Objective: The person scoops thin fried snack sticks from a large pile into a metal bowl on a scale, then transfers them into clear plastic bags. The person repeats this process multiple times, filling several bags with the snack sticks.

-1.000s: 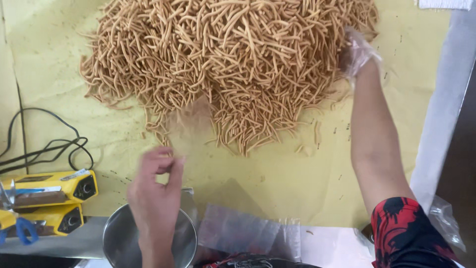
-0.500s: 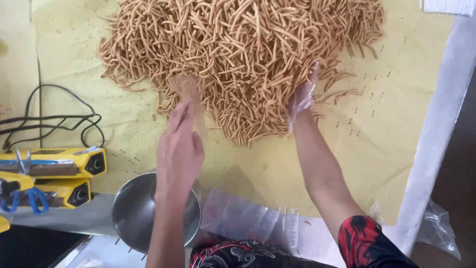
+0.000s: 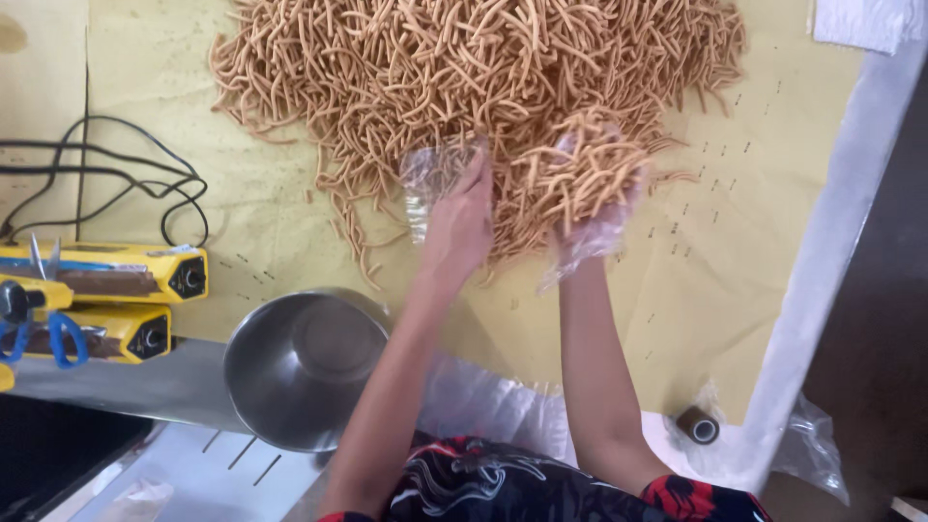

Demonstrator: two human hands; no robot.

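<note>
The heap of fried snack sticks (image 3: 464,87) runs off the top edge. The right hand (image 3: 585,193), in a clear plastic glove, is mostly buried under a scooped load of sticks, so its grip cannot be read. The blue-handled scissors (image 3: 43,333) and the yellow sealing machine (image 3: 92,275) are cut by the left edge.

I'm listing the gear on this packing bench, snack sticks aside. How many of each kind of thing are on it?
Yellow sealing machines: 2
Steel bowl: 1
Blue-handled scissors: 1
Small clear bag held by the left hand: 1
Plastic glove on the right hand: 1
Small dark tape roll: 1
Black power cord: 1
Total: 8
</note>
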